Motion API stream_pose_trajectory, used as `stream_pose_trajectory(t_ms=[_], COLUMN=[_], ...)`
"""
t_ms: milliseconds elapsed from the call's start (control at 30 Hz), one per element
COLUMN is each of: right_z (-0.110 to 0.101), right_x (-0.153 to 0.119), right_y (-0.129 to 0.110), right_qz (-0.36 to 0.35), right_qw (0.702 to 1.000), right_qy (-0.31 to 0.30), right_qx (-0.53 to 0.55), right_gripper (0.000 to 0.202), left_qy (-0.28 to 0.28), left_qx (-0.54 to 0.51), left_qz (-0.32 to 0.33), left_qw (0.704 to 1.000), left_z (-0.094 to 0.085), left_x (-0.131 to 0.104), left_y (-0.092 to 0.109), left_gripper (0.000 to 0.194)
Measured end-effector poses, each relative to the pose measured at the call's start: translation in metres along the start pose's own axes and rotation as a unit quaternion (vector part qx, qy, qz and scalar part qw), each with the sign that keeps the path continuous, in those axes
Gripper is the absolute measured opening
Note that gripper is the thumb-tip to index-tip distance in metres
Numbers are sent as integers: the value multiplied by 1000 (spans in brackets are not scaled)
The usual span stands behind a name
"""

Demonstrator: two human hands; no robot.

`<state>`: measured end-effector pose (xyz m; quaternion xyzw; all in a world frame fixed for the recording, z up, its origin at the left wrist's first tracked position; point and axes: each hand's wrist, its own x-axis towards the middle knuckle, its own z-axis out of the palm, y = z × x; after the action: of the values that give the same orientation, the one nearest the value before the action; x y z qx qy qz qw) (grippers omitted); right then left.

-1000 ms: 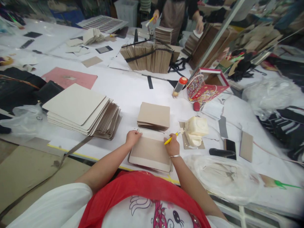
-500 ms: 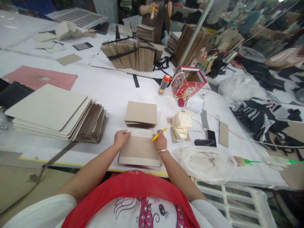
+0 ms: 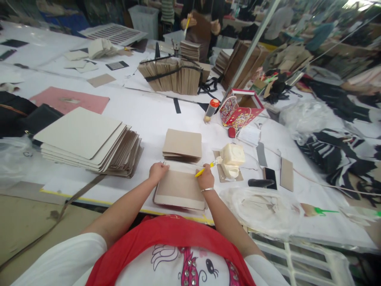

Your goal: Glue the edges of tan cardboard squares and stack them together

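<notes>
My left hand (image 3: pixel 158 173) pinches the upper left corner of a brown board (image 3: pixel 180 186) with a paler strip along its far edge. A yellow-handled brush (image 3: pixel 205 170) is held in my right hand (image 3: pixel 206 177), whose fingers are closed at the board's upper right corner. The brush's bristle end points toward a cream-coloured block (image 3: pixel 233 155) on a small brown card. Just beyond the board lies a short stack of brown boards (image 3: pixel 182 143). More boards are under the one at my hands, close to the table's near edge.
A tall stack of large pale boards (image 3: pixel 81 131) stands at the left. To the right are a phone (image 3: pixel 269 178), a plastic-wrapped ring (image 3: pixel 262 206) and a red gift bag (image 3: pixel 242 109). Across the table, a person holds a yellow brush (image 3: pixel 187 26).
The whole view has shifted, so the table things appear a little further right. Both hands keep their places on the board. The person opposite has lowered a brown sheet or board between their hands.
</notes>
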<state>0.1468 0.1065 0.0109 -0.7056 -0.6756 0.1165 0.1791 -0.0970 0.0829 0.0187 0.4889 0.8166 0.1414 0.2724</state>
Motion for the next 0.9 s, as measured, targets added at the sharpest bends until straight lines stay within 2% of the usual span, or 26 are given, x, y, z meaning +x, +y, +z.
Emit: stream_pose_trajectory(t_ms=[33,100,167,200,267,333,400,467,567,667,767,833,900], right_z=[-3,-7,-5,-2,8,18,23,22,14,6,0,-6,-11], right_x=[0,-4,-10,-14,-22,-26,-27,-26,-24,-29,-38,-43,-46], right_y=[3,7,3,-2,-13,-21,-18,-5,17,28,29,30,31], right_qz=[-3,-40,-125,-180,-286,-345,-345,-317,-278,-252,-242,-253,-266], right_qw=[1000,997,988,979,956,938,939,948,959,965,967,964,961], right_qy=[21,69,95,92,59,17,-1,3,21,38,60,69,72], right_qx=[-7,-14,-1,12,35,35,15,-10,-41,-62,-58,-36,-3], right_gripper=[36,36,28,25,24,27,30,31,35,38,40,42,42], left_qy=[18,90,152,159,126,77,48,44,58,82,136,204,301], left_qx=[12,38,66,82,123,165,199,222,238,240,212,178,149], left_qz=[5,47,154,227,354,408,399,368,325,286,293,321,319], left_qw=[1000,994,974,957,919,895,894,902,913,924,922,908,886], left_z=[-3,-6,-3,2,14,26,33,33,25,13,-11,-40,-76], left_x=[-2,-9,-20,-26,-36,-42,-43,-42,-40,-47,-59,-64,-66], left_y=[-2,-3,-2,0,5,9,7,0,-12,-19,-26,-38,-55], left_gripper=[33,34,35,35,38,44,49,54,56,56,48,45,46])
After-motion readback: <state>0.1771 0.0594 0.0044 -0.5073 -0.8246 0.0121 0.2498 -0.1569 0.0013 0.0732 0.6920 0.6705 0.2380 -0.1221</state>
